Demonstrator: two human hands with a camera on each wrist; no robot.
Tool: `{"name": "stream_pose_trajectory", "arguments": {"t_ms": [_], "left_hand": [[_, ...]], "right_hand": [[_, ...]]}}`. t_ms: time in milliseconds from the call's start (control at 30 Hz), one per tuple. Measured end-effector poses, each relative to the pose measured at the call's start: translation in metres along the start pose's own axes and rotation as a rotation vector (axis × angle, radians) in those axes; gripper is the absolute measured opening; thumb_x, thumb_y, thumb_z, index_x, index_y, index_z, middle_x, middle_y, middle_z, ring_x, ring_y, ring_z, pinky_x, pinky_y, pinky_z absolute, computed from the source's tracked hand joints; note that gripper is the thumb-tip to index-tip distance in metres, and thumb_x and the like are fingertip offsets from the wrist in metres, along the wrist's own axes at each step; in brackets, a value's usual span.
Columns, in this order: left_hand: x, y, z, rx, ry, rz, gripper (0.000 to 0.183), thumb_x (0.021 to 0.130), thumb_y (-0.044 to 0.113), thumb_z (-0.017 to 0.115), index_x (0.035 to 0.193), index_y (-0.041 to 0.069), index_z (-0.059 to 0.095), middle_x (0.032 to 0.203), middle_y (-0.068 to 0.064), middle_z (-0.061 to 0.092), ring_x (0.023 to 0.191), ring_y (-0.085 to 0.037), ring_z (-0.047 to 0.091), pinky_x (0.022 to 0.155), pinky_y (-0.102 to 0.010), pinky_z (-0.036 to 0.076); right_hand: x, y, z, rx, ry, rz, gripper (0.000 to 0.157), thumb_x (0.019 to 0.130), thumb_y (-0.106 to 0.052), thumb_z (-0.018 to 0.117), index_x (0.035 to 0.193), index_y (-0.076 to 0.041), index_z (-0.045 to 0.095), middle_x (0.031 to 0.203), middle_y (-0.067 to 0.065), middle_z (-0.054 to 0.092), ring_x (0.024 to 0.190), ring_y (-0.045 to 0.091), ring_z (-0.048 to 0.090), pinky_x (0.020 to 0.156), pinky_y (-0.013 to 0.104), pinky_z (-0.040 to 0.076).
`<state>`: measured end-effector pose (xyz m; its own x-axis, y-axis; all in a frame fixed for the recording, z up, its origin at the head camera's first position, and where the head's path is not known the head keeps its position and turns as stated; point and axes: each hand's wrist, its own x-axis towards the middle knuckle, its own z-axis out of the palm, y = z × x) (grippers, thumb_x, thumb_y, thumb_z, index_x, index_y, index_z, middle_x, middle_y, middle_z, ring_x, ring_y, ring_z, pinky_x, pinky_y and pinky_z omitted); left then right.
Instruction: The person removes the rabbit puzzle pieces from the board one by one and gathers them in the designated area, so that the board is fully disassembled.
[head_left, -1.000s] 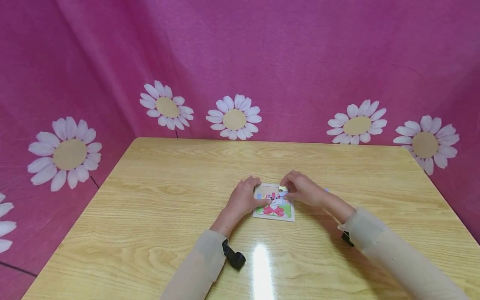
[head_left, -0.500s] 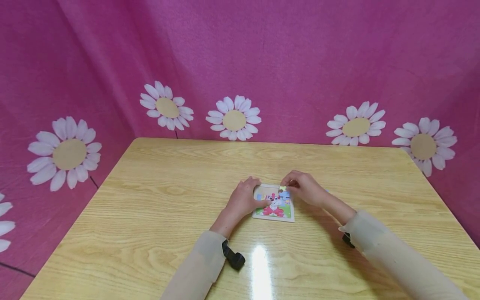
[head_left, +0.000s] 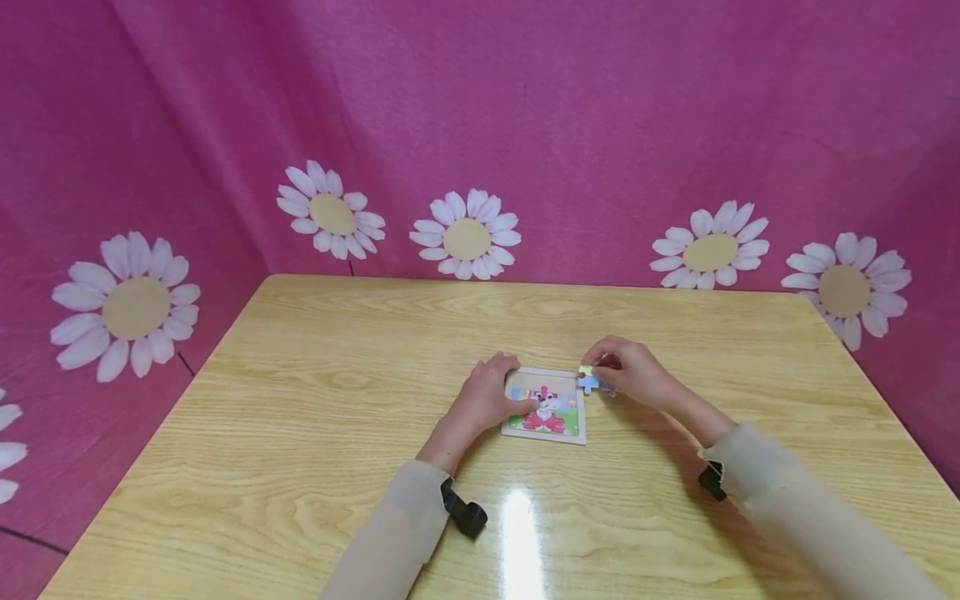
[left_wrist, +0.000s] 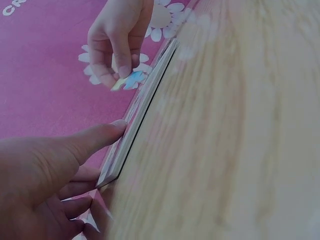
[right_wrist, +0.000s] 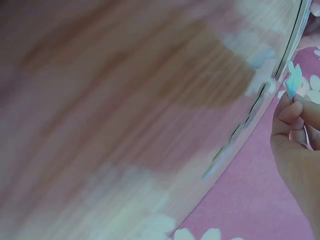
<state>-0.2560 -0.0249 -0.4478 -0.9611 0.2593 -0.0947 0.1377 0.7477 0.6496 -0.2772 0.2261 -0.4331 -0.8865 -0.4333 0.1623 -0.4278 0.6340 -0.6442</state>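
A small square jigsaw puzzle board with a pale frame lies on the table, showing a red-and-white cartoon animal on green. Bare backing shows along its upper part. My left hand holds the board at its left side, thumb over the picture and fingers at the outer edge. Just off the board's upper right corner, my right hand pinches a blue and yellow puzzle piece between thumb and fingertips. In the left wrist view this piece is held up above the level of the board.
More puzzle pieces lie flat in a row on the table beside the board, mostly hidden under my right hand in the head view. The wooden table ends at a pink curtain with daisies.
My right hand has lifted the blue and yellow piece out of the board's upper right corner and moved it right, past the frame. My left hand stays on the board.
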Motion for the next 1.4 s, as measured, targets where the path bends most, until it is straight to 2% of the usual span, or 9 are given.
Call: {"name": "stream_pose_trajectory", "arguments": {"t_ms": [233, 367, 633, 800, 933, 1167, 1300, 1400], "left_hand": [[-0.001, 0.000, -0.001, -0.007, -0.008, -0.009, 0.073, 0.080, 0.039, 0.080, 0.141, 0.011, 0.051, 0.156, -0.007, 0.041, 0.151, -0.025, 0.027, 0.125, -0.044, 0.023], [-0.001, 0.000, 0.000, -0.006, -0.003, -0.006, 0.073, 0.080, 0.039, 0.080, 0.141, 0.010, 0.051, 0.156, -0.008, 0.041, 0.151, -0.025, 0.028, 0.125, -0.043, 0.023], [-0.001, 0.000, 0.000, -0.002, 0.006, 0.001, 0.073, 0.080, 0.039, 0.080, 0.140, 0.009, 0.051, 0.155, -0.008, 0.043, 0.151, -0.024, 0.028, 0.127, -0.040, 0.019], [-0.001, 0.000, 0.001, -0.003, 0.007, 0.002, 0.073, 0.080, 0.039, 0.079, 0.140, 0.009, 0.051, 0.155, -0.008, 0.042, 0.151, -0.024, 0.027, 0.127, -0.041, 0.019], [-0.001, 0.000, 0.001, -0.006, 0.009, -0.001, 0.073, 0.080, 0.040, 0.079, 0.141, 0.010, 0.050, 0.156, -0.007, 0.041, 0.151, -0.024, 0.027, 0.126, -0.042, 0.021], [-0.001, 0.000, 0.002, 0.007, 0.009, 0.006, 0.073, 0.080, 0.040, 0.079, 0.140, 0.009, 0.051, 0.155, -0.007, 0.043, 0.151, -0.023, 0.027, 0.127, -0.039, 0.017], [-0.001, -0.001, 0.002, 0.004, 0.007, 0.009, 0.073, 0.080, 0.040, 0.079, 0.140, 0.009, 0.051, 0.155, -0.007, 0.043, 0.151, -0.022, 0.027, 0.127, -0.039, 0.016], [-0.001, -0.001, 0.002, 0.005, 0.007, 0.015, 0.073, 0.080, 0.040, 0.079, 0.140, 0.008, 0.051, 0.154, -0.007, 0.043, 0.151, -0.022, 0.026, 0.127, -0.039, 0.016]], "right_hand": [[-0.011, 0.010, -0.011, -0.007, 0.021, 0.026, 0.012, 0.089, 0.006, 0.064, 0.098, 0.000, 0.069, 0.099, 0.016, 0.067, 0.087, 0.020, 0.063, 0.071, 0.018, 0.053], [-0.017, 0.016, -0.018, 0.021, 0.028, 0.045, 0.011, 0.089, 0.007, 0.063, 0.098, 0.002, 0.068, 0.100, 0.018, 0.066, 0.080, 0.014, 0.060, 0.061, 0.019, 0.052], [-0.027, 0.029, -0.031, -0.064, 0.074, 0.062, 0.012, 0.089, 0.005, 0.064, 0.097, -0.002, 0.070, 0.100, 0.015, 0.068, 0.087, 0.014, 0.063, 0.074, 0.015, 0.052], [-0.034, 0.036, -0.039, -0.067, 0.089, 0.069, 0.012, 0.089, 0.006, 0.064, 0.096, -0.001, 0.070, 0.098, 0.014, 0.068, 0.084, 0.005, 0.059, 0.073, 0.012, 0.051], [-0.041, 0.041, -0.045, -0.056, 0.115, 0.028, 0.012, 0.087, 0.008, 0.065, 0.094, -0.001, 0.070, 0.095, 0.015, 0.068, 0.082, -0.004, 0.055, 0.072, 0.009, 0.049], [-0.051, 0.051, -0.055, -0.104, 0.123, 0.025, 0.012, 0.085, 0.009, 0.067, 0.093, -0.001, 0.069, 0.094, 0.014, 0.069, 0.080, 0.001, 0.058, 0.070, 0.009, 0.049], [-0.056, 0.056, -0.059, -0.080, 0.135, 0.021, 0.013, 0.085, 0.010, 0.066, 0.092, 0.001, 0.069, 0.093, 0.017, 0.068, 0.079, -0.004, 0.057, 0.068, 0.009, 0.050], [-0.059, 0.058, -0.061, -0.052, 0.143, 0.017, 0.012, 0.085, 0.010, 0.066, 0.092, 0.001, 0.068, 0.093, 0.018, 0.068, 0.079, -0.001, 0.059, 0.067, 0.010, 0.050]]}}
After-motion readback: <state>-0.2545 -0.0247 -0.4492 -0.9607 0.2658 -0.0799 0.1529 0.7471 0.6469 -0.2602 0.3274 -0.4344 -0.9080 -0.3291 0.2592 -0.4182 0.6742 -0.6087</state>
